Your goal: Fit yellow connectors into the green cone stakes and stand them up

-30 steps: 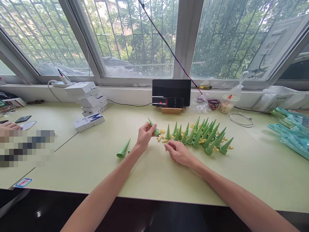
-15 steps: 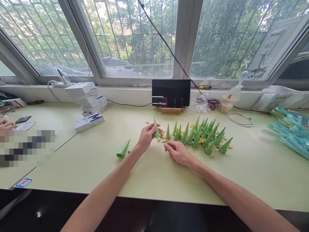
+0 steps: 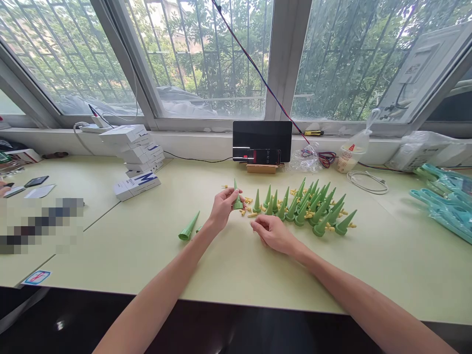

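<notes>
My left hand (image 3: 222, 209) grips a green plastic cone spike (image 3: 237, 200), its tip pointing up and its wide end down. To the right of it, my right hand (image 3: 275, 232) rests low over the table with thumb and fingertips pressed together. Whatever they may pinch is hidden. Beyond my right hand stand several green cone spikes (image 3: 300, 214) in a cluster, with small yellow plastic pieces (image 3: 254, 215) lying among and beside them. Another green cone (image 3: 189, 227) lies on its side to the left of my left wrist, and part of a further one shows behind my forearm.
White boxes (image 3: 138, 147) are stacked at the back left. A dark screen with a phone (image 3: 267, 156) before it stands at the back. Right of these are a bagged cup (image 3: 348, 155), a coiled white cable (image 3: 368, 182) and teal wrapped items (image 3: 442, 196). A co-worker's hand (image 3: 4, 189) shows far left.
The cone in my left hand has turned and shifted slightly to the left. My right hand holds nearly the same place. The co-worker's hand has drawn back toward the left edge.
</notes>
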